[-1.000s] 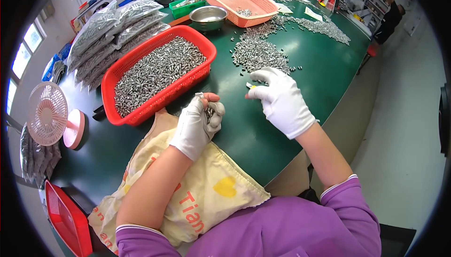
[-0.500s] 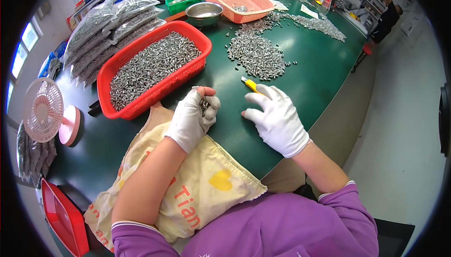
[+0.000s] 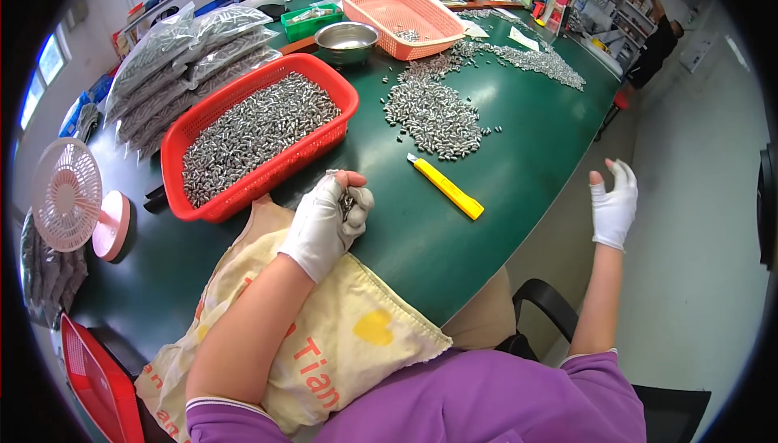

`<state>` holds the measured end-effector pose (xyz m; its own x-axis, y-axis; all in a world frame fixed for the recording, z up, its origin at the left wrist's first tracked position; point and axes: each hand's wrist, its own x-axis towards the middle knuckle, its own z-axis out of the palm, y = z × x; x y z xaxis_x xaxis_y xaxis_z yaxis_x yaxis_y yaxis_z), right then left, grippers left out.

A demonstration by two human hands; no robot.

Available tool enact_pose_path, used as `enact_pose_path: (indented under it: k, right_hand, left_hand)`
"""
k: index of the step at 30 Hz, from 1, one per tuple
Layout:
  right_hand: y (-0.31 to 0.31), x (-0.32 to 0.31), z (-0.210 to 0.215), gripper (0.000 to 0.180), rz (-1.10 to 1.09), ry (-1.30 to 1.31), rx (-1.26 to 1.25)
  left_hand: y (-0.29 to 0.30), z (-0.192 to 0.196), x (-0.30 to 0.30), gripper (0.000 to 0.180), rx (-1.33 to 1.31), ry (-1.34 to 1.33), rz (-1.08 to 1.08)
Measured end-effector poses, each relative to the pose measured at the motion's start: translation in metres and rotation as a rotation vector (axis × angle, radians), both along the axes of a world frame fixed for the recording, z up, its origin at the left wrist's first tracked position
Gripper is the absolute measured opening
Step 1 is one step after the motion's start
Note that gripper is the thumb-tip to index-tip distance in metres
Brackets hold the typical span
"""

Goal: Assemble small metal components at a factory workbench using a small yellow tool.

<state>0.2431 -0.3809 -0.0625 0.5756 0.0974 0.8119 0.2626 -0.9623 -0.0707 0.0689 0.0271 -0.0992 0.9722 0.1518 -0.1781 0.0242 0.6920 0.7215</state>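
My left hand [image 3: 326,220], in a white glove with bare fingertips, is curled around several small silvery metal pieces [image 3: 347,202] above a cream cloth [image 3: 381,313]. Out past the table's right edge, my right hand [image 3: 614,208], gloved the same way, is raised over the floor with thumb and fingers apart and nothing visible between them. A yellow utility knife [image 3: 447,187] lies on the green table between the hands. Behind it spreads a pile of the metal pieces [image 3: 438,119]. Left of my left hand, a red plastic basket [image 3: 279,171] is full of similar pieces.
Clear bags of metal pieces [image 3: 162,70] are stacked beyond the red basket. A steel bowl [image 3: 347,44], a green tray [image 3: 316,23] and a pink basket [image 3: 442,42] stand at the back. A pink fan [image 3: 69,192] sits left. Other people work farther off.
My right hand has moved away from the utility knife, rightward past the table edge. The knife lies uncovered. My left hand still holds the metal pieces. The view has shifted slightly.
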Motion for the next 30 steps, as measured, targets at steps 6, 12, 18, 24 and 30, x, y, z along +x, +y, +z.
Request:
enact_pose_path:
  k: [6, 12, 18, 24, 30]
  right_hand:
    - [0.195, -0.035, 0.029, 0.009, 0.629, 0.358, -0.025]
    - [0.287, 0.001, 0.01, 0.017, 0.527, 0.496, -0.39]
    - [0.293, 0.004, -0.002, 0.015, 0.594, 0.584, -0.427]
    - [0.285, -0.027, 0.015, 0.01, 1.245, 1.152, 0.205]
    - [0.286, -0.037, 0.019, 0.01, 1.523, 1.163, 0.206]
  left_hand:
    - [0.014, -0.004, -0.009, 0.024, -0.063, 0.027, -0.008]
    - [0.002, 0.0, 0.002, 0.024, -0.085, -0.006, -0.082]
    - [0.006, 0.001, -0.005, 0.022, -0.083, 0.033, -0.049]
    - [0.0, 0.009, -0.009, 0.018, -0.073, 0.02, 0.006]
    - [0.001, 0.01, -0.011, 0.013, -0.08, -0.028, -0.001]
